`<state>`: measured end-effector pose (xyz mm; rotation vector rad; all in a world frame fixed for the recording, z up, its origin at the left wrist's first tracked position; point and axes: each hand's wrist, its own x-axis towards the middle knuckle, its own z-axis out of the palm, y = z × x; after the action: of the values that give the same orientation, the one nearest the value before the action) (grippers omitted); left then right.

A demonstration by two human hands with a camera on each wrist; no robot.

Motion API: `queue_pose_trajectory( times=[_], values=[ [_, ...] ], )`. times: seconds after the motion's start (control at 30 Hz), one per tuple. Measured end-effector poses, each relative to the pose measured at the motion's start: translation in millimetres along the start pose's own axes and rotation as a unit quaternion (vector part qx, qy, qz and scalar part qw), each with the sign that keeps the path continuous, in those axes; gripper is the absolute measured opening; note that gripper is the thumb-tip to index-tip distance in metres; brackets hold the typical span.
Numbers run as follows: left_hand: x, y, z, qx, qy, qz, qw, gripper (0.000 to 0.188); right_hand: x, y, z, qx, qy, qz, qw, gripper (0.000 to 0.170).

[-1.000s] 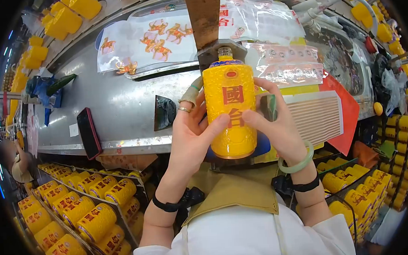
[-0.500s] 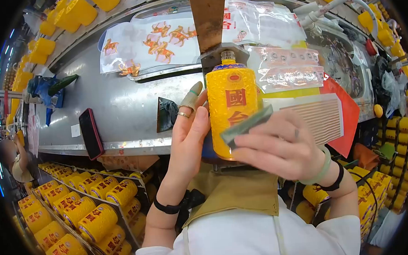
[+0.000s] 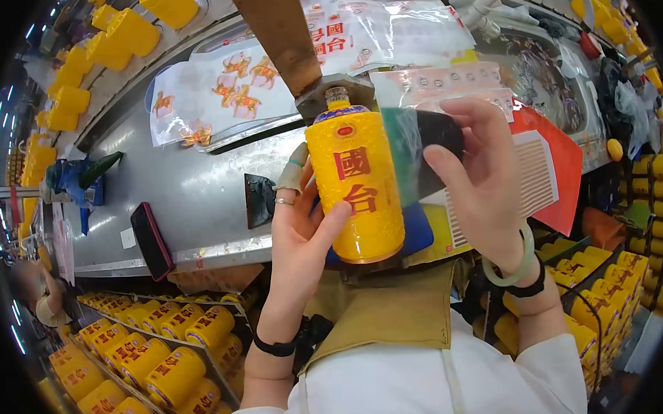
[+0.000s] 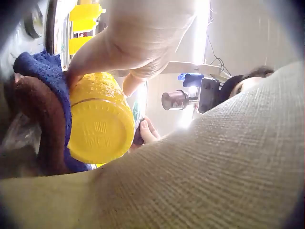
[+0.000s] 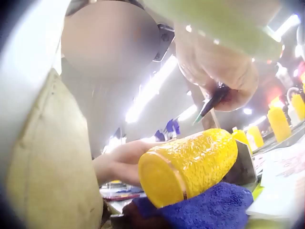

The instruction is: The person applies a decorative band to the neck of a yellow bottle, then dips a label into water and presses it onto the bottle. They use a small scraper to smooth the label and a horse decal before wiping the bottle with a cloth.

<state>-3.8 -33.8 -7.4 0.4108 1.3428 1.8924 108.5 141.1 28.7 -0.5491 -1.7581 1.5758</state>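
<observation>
A yellow textured bottle point(image 3: 355, 187) with red characters lies on a blue cloth point(image 3: 419, 228), its neck against a metal holder point(image 3: 334, 91). The left hand point(image 3: 297, 231) grips its left side, thumb on the front. The right hand point(image 3: 487, 176) pinches a green and black squeegee-like piece point(image 3: 411, 150) whose green edge meets the bottle's right side. In the left wrist view the bottle's base point(image 4: 102, 136) faces the camera below the left hand point(image 4: 138, 38). The right wrist view has the right hand point(image 5: 221, 71) above the bottle point(image 5: 195, 164).
Printed decal sheets point(image 3: 228, 89) lie behind the bottle. A phone point(image 3: 152, 240) rests at the table's left edge, with a dark piece point(image 3: 261, 199) nearer the left hand. A red sheet point(image 3: 563, 187) is at right. Racks of yellow bottles point(image 3: 175, 376) flank the person.
The right hand, with the green and black piece, has moved up from the bottle's lower front to its right side. The left thumb has come onto the bottle's front. The head view has shifted.
</observation>
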Motion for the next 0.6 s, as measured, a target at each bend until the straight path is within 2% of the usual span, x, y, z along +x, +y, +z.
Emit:
queue_pose_trajectory(
  times=[0.07,0.13,0.17,0.33,0.4,0.47,0.6],
  values=[
    [-1,0,2,0.028,0.005,0.009,1.000,0.076,-1,6,9,0.046,0.014,0.025,0.999,0.031],
    [-2,0,3,0.033,0.008,0.005,0.999,0.077,-2,20,13,-0.040,-0.032,0.029,0.998,0.032],
    [-2,1,3,0.033,0.012,0.004,0.999,0.077,-2,32,14,-0.051,-0.023,-0.001,0.998,0.032],
    [0,-2,2,0.037,0.008,0.010,0.999,0.077,1,41,4,-0.096,-0.007,-0.038,0.995,0.032],
    [0,-2,2,0.035,0.006,0.012,0.999,0.077,1,43,1,-0.117,0.000,-0.055,0.992,0.031],
    [0,-2,1,0.038,0.005,0.013,0.999,0.076,1,42,-2,-0.109,0.002,-0.026,0.994,0.029],
    [-1,-1,3,0.034,0.012,0.009,0.999,0.076,9,26,-7,-0.095,0.002,-0.027,0.995,0.027]
  ],
)
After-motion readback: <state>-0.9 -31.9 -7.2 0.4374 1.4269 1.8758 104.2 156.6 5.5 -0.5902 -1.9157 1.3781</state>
